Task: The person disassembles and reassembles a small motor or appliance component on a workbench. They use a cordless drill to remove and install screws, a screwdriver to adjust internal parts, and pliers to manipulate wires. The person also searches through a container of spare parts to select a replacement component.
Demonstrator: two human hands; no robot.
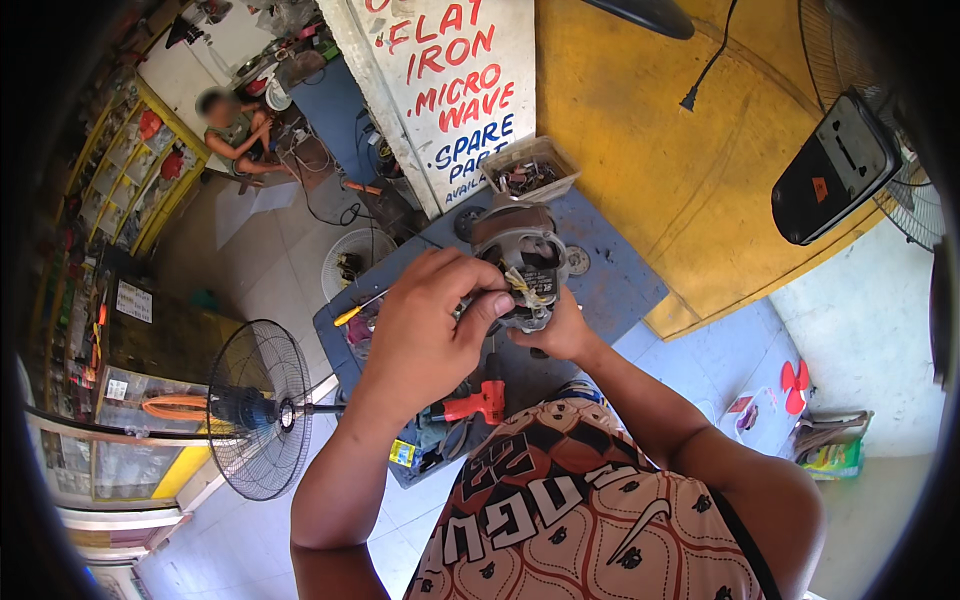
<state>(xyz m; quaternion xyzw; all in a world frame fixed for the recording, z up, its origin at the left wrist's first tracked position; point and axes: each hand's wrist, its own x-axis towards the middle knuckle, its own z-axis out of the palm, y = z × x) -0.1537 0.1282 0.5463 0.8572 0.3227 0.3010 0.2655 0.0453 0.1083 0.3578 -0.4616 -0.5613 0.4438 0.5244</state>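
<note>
Above the blue worktable point(625, 272) I hold an electric fan motor point(515, 238) in a grey, partly see-through housing, its open side facing me. A small black capacitor box point(541, 284) and a bundle of pale, frayed-looking wires point(521, 284) show inside. My left hand point(432, 310) has its thumb and index finger pinched on the wires; the exact grip is partly hidden. My right hand point(562, 330) grips the motor's lower right side, with most of its fingers behind it. Below the motor lies a red power drill point(482, 403).
A tub of small parts point(530, 177) stands at the table's far edge, by a painted signboard point(440, 100). A yellow-handled screwdriver point(358, 309) lies at the left. A black standing fan point(260, 410) is close on the left. Another person point(238, 135) sits low in the far left background.
</note>
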